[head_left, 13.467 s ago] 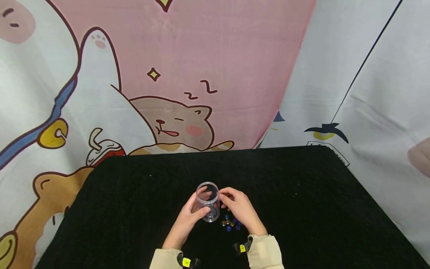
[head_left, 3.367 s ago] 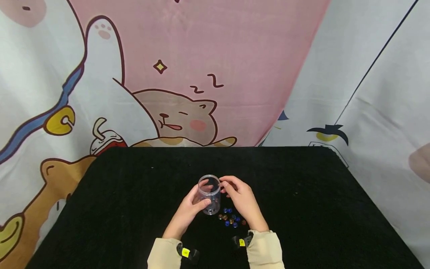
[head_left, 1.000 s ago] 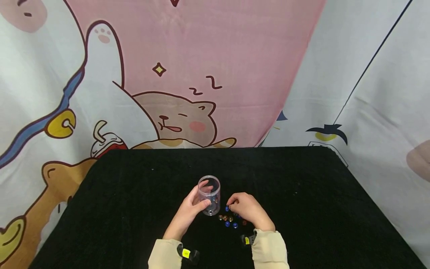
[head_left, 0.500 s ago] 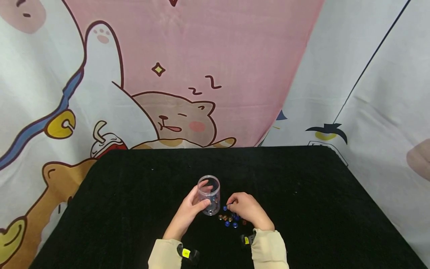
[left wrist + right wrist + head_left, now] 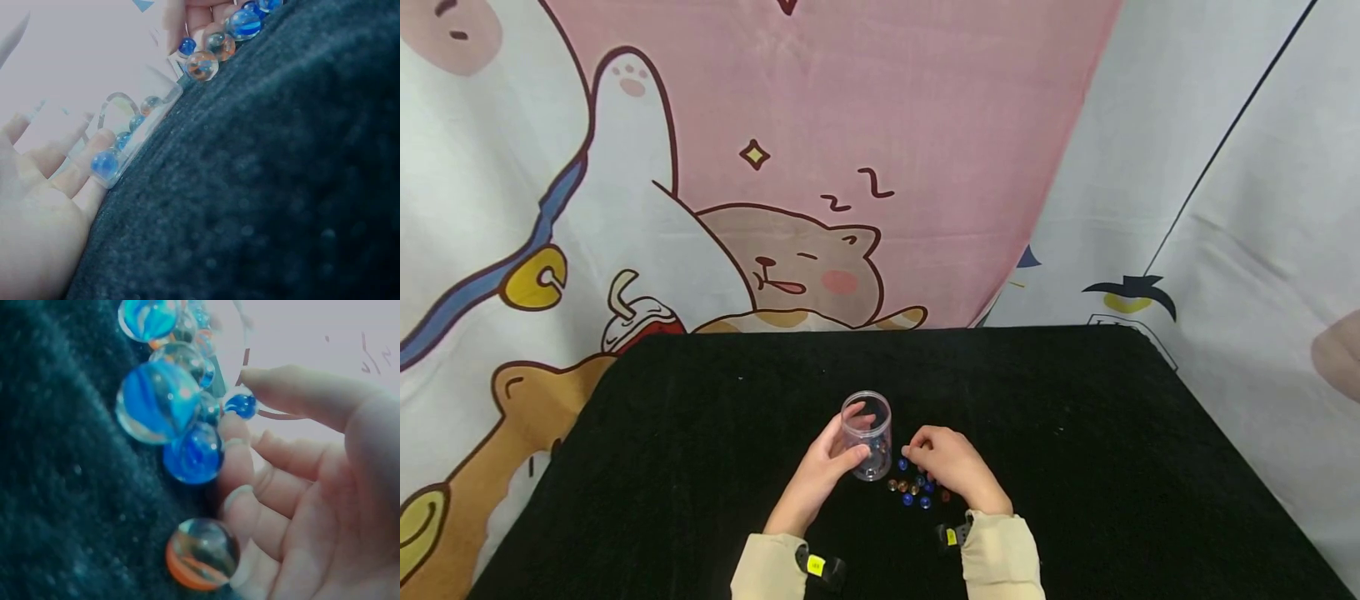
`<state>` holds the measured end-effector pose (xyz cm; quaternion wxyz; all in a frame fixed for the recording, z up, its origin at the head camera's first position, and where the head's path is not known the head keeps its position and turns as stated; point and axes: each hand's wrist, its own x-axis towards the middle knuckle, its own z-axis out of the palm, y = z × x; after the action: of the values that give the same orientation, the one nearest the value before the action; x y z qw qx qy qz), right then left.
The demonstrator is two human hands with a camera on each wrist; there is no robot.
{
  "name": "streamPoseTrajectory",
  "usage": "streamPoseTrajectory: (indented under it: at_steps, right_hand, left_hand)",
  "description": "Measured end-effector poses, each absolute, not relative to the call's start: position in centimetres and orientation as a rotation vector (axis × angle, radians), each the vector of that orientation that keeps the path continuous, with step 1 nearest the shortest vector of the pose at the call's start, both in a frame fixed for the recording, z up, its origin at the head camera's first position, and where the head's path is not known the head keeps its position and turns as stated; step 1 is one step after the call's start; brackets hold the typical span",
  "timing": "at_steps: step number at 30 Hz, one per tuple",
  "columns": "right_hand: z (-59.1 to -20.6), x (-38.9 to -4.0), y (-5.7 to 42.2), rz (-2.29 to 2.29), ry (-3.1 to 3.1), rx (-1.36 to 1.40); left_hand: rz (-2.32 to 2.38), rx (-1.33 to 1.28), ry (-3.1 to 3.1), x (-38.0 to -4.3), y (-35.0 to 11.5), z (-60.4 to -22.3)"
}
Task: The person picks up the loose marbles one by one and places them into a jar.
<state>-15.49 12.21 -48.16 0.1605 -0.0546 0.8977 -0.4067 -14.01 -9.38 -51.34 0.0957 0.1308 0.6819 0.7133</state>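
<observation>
My left hand (image 5: 822, 468) holds a clear plastic jar (image 5: 877, 457) upright on the black cloth, thumb in front and fingers behind. Several blue and orange marbles (image 5: 105, 164) lie inside it, seen through the wall in the left wrist view. To the right of the jar, my right hand (image 5: 957, 468) is low over a loose group of marbles (image 5: 914, 489). A blue marble (image 5: 240, 403) sits between its thumb and index finger; whether it is off the cloth I cannot tell. Just under the other fingers lie more marbles, among them an orange-swirled one (image 5: 203, 554).
Black cloth (image 5: 700, 467) covers the table. Behind it hangs a printed curtain (image 5: 925, 150) with cartoon animals. Each wrist wears a dark camera strap with a yellow tag (image 5: 815, 565), below cream sleeves.
Between 3.4 and 1 s ago my right hand came down from the jar's rim to the marbles. Since then its fingers have shifted slightly left around a blue marble. The left hand stays still.
</observation>
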Motion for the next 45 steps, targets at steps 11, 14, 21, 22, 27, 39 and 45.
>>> streamPoseTrajectory:
  at_steps: [11, 14, 21, 22, 27, 39, 45]
  right_hand:
    - [-47.9, -15.8, 11.8, -1.19, 2.764, -0.184]
    - [-47.6, -15.9, 11.6, -1.25, 2.785, -0.19]
    - [-47.1, -15.9, 10.8, -1.409, 2.865, -0.199]
    - [-47.0, -15.9, 10.7, -1.425, 2.884, -0.192]
    - [-46.5, -15.7, 10.2, -1.572, 2.881, -0.128]
    - [-45.5, -15.1, 8.7, -2.013, 2.655, -0.106]
    - [-45.4, -14.9, 8.2, -2.067, 2.644, -0.115]
  left_hand:
    - [2.127, 0.422, 2.018, -14.1, -9.5, -51.5]
    - [2.131, 0.432, 2.009, -14.1, -9.5, -51.5]
    - [2.127, 0.425, 2.009, -14.2, -9.5, -51.8]
    - [2.126, 0.422, 2.009, -14.2, -9.5, -51.8]
    - [2.124, 0.413, 2.008, -14.2, -9.5, -51.9]
    - [2.136, 0.401, 2.008, -14.1, -9.6, -51.6]
    - [2.144, 0.414, 2.001, -14.1, -9.6, -51.6]
